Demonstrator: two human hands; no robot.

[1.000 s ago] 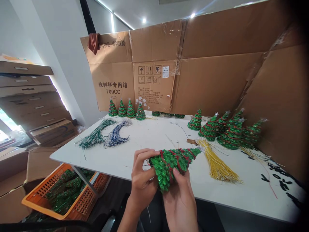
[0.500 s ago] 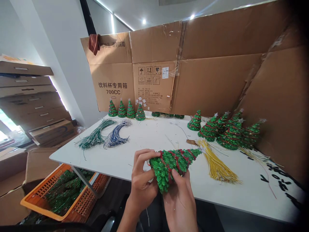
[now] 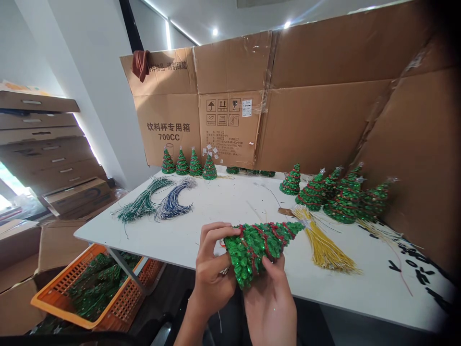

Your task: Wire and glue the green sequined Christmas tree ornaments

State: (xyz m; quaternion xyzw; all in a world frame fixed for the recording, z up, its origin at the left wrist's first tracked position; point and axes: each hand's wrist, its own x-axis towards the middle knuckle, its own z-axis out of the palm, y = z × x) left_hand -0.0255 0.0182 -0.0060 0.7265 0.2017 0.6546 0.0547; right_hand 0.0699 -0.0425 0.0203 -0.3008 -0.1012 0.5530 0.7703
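Observation:
A small green tinsel Christmas tree (image 3: pixel 257 250) with red garland lies on its side in both hands, above the table's front edge. Its tip points right, its wide base left. My left hand (image 3: pixel 214 262) grips the base, fingertips on the upper rim and some fingers hidden at the underside. Supporting it from below, my right hand (image 3: pixel 272 288) has its thumb pressed on the near side. A bit of red shows beside the base near my left fingers. Just past the tip lies a bundle of yellow wires (image 3: pixel 326 245).
On the white table (image 3: pixel 223 202) are green wires (image 3: pixel 142 199) and blue wires (image 3: pixel 176 199). Small trees stand at the back left (image 3: pixel 182 163) and right (image 3: pixel 342 194). Cardboard (image 3: pixel 317 120) walls the rear. An orange crate (image 3: pixel 97 322) of green tinsel sits below left.
The tree has shifted slightly right, its tip now reaching closer over the yellow wires. My right thumb has slid a little right and down along its side. My left hand is nearly unmoved.

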